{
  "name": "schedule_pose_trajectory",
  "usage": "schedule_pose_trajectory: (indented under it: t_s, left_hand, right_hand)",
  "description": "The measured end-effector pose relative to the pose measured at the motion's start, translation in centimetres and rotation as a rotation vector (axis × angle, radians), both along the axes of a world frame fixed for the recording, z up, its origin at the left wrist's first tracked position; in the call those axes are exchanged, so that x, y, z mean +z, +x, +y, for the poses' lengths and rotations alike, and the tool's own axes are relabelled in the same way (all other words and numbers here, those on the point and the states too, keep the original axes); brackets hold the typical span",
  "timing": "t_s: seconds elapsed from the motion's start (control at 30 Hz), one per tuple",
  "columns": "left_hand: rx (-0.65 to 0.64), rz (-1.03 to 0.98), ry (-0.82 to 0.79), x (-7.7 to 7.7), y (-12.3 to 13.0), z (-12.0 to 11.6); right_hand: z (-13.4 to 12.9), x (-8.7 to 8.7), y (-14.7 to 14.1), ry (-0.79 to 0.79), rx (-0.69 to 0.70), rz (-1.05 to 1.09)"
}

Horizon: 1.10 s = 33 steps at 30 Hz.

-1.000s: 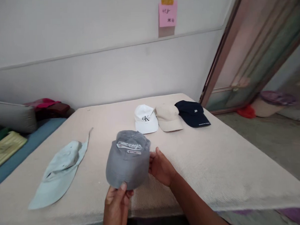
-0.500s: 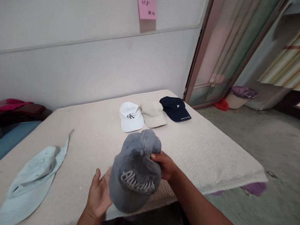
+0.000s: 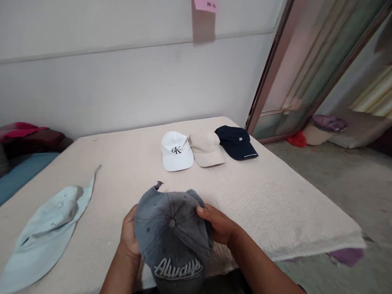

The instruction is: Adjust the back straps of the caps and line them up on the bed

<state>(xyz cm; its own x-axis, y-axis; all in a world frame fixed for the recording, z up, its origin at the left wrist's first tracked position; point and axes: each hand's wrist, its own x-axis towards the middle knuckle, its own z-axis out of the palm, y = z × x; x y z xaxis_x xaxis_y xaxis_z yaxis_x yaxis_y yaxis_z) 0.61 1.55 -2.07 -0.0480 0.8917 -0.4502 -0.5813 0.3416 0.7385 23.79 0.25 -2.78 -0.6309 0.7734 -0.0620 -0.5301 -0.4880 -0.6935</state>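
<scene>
A grey-blue baseball cap (image 3: 163,238) with raised "Always" lettering is held above the near edge of the bed, its brim towards me and its back strap pointing away. My left hand (image 3: 130,233) grips the cap's left side, its fingers mostly hidden beneath the fabric. On the other side my right hand (image 3: 219,223) closes on the cap, thumb on top. Farther back lie a white cap (image 3: 177,158) with "CK" letters, a beige cap (image 3: 205,151) and a navy cap (image 3: 237,142), side by side. At the left rests a flattened pale mint cap (image 3: 48,238), its strap stretched out.
A cream textured cover (image 3: 265,204) spreads over the bed, which meets a white wall (image 3: 117,89). Folded cloths and a blue fabric (image 3: 20,174) lie at the left. Beyond the right edge are a grey floor (image 3: 371,183) and a sliding door (image 3: 302,70).
My left hand has gone from open beside the grey-blue cap to gripping its side. The cap has come lower and nearer to me, its crown now turned upward and its strap showing.
</scene>
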Motion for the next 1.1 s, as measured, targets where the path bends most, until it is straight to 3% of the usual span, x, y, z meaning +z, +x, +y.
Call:
schedule_pose_trajectory:
  t_s: [0.1, 0.23, 0.37, 0.5, 0.73, 0.9, 1.1]
  left_hand:
    - [-0.108, -0.105, -0.093, -0.2, -0.2, -0.4]
    - [-0.239, -0.132, 0.011, 0.1, 0.3, -1.9]
    - [-0.355, -0.072, 0.037, 0.5, 0.9, -2.1]
    - [-0.262, 0.023, 0.088, 0.2, 1.2, -0.7]
    - [-0.155, -0.024, 0.074, -1.0, 1.7, 0.8]
    - [-0.107, -0.078, 0.073, 0.1, 1.9, 0.3]
    - [-0.179, 0.006, 0.125, 0.9, 2.1, -0.5]
  right_hand:
    - [0.3, 0.4, 0.3, 0.029, -0.059, 0.002]
    - [0.6, 0.6, 0.6, 0.027, -0.105, -0.037]
    - [0.9, 0.4, 0.9, -0.025, -0.244, -0.073]
    - [1.5, 0.4, 1.5, -0.042, -0.377, -0.073]
    - [2.0, 0.7, 1.5, -0.026, -0.417, -0.202]
    - [2.4, 0.5, 1.2, 0.016, -0.442, -0.181]
    - [3.0, 0.7, 1.7, 0.026, -0.506, -0.07]
